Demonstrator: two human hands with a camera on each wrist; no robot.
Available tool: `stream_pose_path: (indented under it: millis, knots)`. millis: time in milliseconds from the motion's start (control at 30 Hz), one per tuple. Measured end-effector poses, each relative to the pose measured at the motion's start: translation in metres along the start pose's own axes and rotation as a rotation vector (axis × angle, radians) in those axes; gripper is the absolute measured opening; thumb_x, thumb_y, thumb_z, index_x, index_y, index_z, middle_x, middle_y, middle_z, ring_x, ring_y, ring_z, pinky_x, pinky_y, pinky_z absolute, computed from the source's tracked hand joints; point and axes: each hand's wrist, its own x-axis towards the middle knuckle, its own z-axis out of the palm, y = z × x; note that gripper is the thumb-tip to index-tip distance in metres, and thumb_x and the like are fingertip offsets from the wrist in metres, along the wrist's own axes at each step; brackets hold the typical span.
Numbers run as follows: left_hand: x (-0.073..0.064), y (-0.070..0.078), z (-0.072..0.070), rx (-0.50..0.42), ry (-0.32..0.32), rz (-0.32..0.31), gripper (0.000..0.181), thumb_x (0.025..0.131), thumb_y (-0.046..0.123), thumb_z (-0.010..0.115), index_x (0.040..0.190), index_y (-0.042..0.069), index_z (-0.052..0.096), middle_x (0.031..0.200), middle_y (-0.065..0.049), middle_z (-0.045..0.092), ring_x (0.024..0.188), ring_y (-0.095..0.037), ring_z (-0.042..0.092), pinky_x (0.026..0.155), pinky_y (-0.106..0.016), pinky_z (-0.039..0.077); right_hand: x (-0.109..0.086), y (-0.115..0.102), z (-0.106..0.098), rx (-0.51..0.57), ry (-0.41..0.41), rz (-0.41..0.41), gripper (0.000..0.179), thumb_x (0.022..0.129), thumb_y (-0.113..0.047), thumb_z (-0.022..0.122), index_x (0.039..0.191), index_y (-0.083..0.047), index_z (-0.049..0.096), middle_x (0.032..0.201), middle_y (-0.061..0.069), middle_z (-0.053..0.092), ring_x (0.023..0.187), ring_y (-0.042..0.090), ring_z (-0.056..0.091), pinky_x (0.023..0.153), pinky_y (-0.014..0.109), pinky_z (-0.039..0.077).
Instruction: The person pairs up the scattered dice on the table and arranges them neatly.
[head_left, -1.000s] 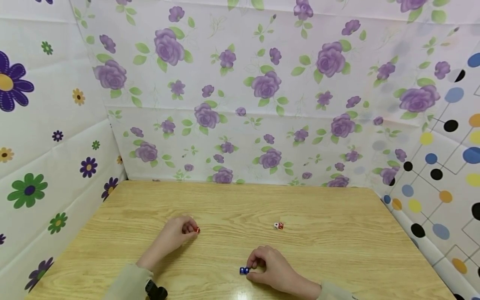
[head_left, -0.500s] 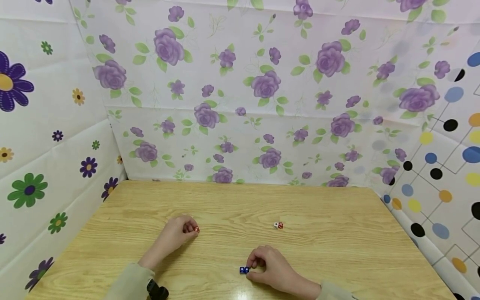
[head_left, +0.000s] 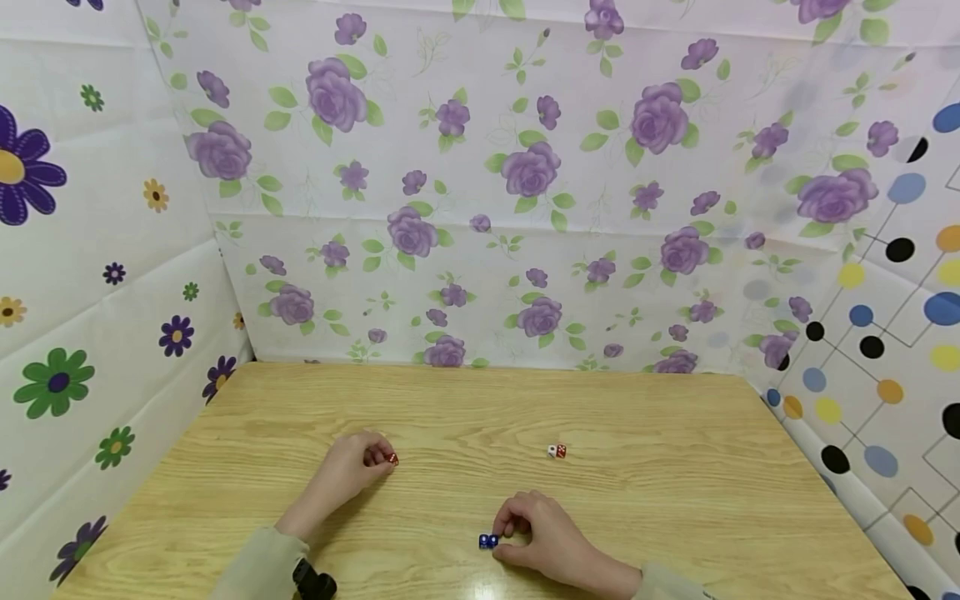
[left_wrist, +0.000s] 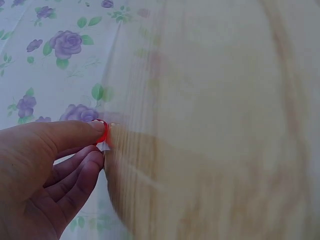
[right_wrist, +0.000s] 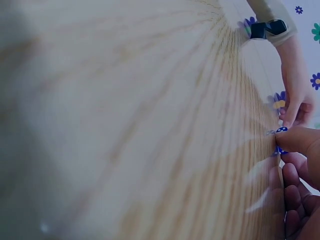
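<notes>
My left hand [head_left: 351,468] pinches a small red die [head_left: 393,459] between thumb and fingers, on the left half of the table. In the left wrist view the red die [left_wrist: 102,131] shows at the fingertips, partly covered by the thumb. Nearer the front, my right hand [head_left: 543,537] pinches the right one of two blue dice [head_left: 483,542], which sit side by side. The thumb and a finger cover part of the blue die [right_wrist: 282,130] in the right wrist view. Farther back, a white die [head_left: 552,451] stands beside another red die [head_left: 562,451], with neither hand near them.
The wooden table [head_left: 645,417] ends at a flowered cloth [head_left: 480,275] behind, with patterned cloths on the left and right. A black wrist device [head_left: 313,581] sits by the left sleeve [head_left: 262,567].
The red die in my left hand has turned slightly between the fingertips. Both hands, the blue dice and the white-and-red pair stay practically where they were.
</notes>
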Motion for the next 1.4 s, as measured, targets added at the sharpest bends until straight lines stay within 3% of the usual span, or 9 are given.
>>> stream_pose_path:
  millis: [500, 1067, 1400]
  knots:
    - [-0.002, 0.01, 0.004, 0.013, -0.043, -0.008, 0.009, 0.082, 0.011, 0.079, 0.087, 0.014, 0.072, 0.078, 0.007, 0.063, 0.068, -0.001, 0.053, 0.061, -0.018, 0.047, -0.001, 0.0, 0.001, 0.003, 0.005, -0.004, 0.016, 0.081, -0.029, 0.082, 0.086, -0.028, 0.067, 0.082, -0.015, 0.06, 0.078, -0.002, 0.047, 0.071, 0.015, 0.039]
    - [0.001, 0.034, 0.038, -0.163, -0.16, 0.163, 0.005, 0.084, 0.011, 0.077, 0.088, 0.01, 0.073, 0.08, 0.004, 0.066, 0.068, 0.004, 0.053, 0.062, -0.017, 0.049, 0.0, 0.001, 0.001, 0.0, 0.001, 0.008, 0.016, 0.081, -0.03, 0.081, 0.086, -0.028, 0.066, 0.082, -0.015, 0.059, 0.078, -0.001, 0.046, 0.071, 0.016, 0.039]
    - [0.001, 0.053, 0.052, -0.202, -0.224, 0.201, 0.006, 0.084, 0.011, 0.077, 0.089, 0.012, 0.074, 0.08, 0.005, 0.066, 0.069, 0.005, 0.053, 0.063, -0.016, 0.048, 0.001, 0.002, 0.002, -0.007, 0.004, 0.001, 0.016, 0.081, -0.031, 0.081, 0.086, -0.029, 0.066, 0.082, -0.016, 0.059, 0.078, -0.002, 0.047, 0.071, 0.016, 0.039]
